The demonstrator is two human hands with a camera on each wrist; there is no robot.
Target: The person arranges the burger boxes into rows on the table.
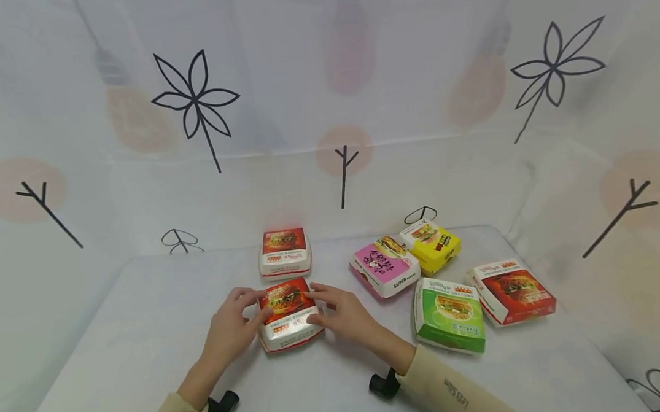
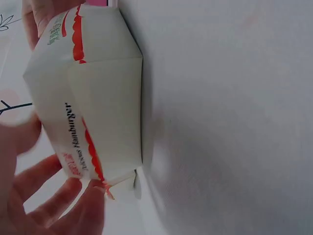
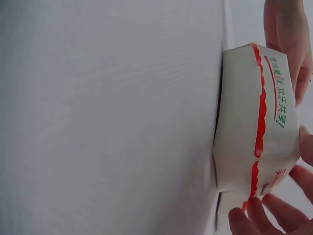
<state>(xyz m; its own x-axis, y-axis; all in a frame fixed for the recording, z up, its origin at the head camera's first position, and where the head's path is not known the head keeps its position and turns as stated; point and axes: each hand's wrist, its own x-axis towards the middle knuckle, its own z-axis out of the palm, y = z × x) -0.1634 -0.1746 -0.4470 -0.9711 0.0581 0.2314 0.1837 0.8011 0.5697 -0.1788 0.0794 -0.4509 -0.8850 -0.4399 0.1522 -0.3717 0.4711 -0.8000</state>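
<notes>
Six burger boxes point(image 1: 450, 323) on the white table point(image 1: 147, 324) here, three of them red-and-white, plus one pink, one yellow and one green. Going left to right, first up is the left hand point(image 1: 230, 321), its thumb and fingers grasping the left side of the near red box point(image 1: 292, 321). That box sits around mid-table, held between both hands, and the left wrist cam lets you read "Hamburger" on its side, while the right wrist cam shows green Chinese text, "欢乐共享!". Just behind it is the far red box point(image 1: 285, 252), burger picture on top, print too small to make out. Then there's the right hand point(image 1: 342, 313), thumb and fingers grasping the right side of the near one. Next is the pink box point(image 1: 385, 268), with "SUPER" in black on the front. The yellow box point(image 1: 434, 250) is right up by its back corner. Nearer the camera is the green box point(image 1: 449, 302) with white lettering, too blurry for me. Just beside that, furthest right, is the third red box point(image 1: 513, 290), lettering also unreadable.
</notes>
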